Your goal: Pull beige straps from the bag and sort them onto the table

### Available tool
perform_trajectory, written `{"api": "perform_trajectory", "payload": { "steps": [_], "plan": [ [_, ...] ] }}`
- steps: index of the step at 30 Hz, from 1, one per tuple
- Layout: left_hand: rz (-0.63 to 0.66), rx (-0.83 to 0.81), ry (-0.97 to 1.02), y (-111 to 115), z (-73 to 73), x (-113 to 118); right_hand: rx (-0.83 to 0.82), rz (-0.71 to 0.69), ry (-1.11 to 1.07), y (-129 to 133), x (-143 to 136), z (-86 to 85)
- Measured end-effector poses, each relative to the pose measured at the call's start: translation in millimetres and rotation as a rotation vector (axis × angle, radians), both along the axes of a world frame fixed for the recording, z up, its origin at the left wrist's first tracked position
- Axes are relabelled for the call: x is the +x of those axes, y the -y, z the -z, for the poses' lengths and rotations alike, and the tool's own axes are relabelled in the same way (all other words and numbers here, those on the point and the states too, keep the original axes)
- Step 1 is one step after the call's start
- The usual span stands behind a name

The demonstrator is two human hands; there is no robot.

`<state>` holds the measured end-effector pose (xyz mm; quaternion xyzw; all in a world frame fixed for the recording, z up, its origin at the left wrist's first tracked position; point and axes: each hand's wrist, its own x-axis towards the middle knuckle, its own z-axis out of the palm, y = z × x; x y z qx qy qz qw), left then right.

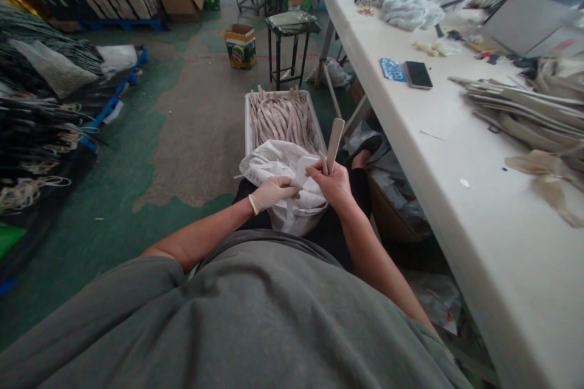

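A white plastic bag (292, 216) stands between my knees, its top edge folded open. My left hand (272, 193), in a pale glove with some fingertips bare, is closed at the bag's near side; what its fingers pinch is too small to make out. On the right, my bare right hand (334, 183) is wrapped round a beige strap (336, 137) that sticks up above the fist. Just beyond the bag, a white crate (247, 124) holds many beige straps (283, 115).
Along the right runs a long white table (438, 176) with a phone (418, 75), a blue packet (393, 70) and beige straps (524, 112). A stool (292, 24) and a carton (240, 47) stand ahead. Pallets with bundles (41, 134) line the left.
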<state>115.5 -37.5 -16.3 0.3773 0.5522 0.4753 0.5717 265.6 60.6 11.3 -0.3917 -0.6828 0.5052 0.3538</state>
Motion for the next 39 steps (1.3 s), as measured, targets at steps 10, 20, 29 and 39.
{"api": "perform_trajectory", "payload": {
  "steps": [10,20,29,39],
  "plan": [
    [0.239,-0.072,0.050,23,-4.9,-10,-0.116,0.035,-0.062,-14,1,13.4],
    [0.349,-0.182,-0.018,32,5.2,-3,-0.251,0.060,-0.159,-24,7,11.8],
    [0.345,-0.282,0.007,26,-1.3,-20,-0.348,0.002,-0.163,-18,0,26.6],
    [-0.848,0.451,0.246,10,-135.5,-217,-0.474,-0.310,-0.063,27,10,44.3]
  ]
}}
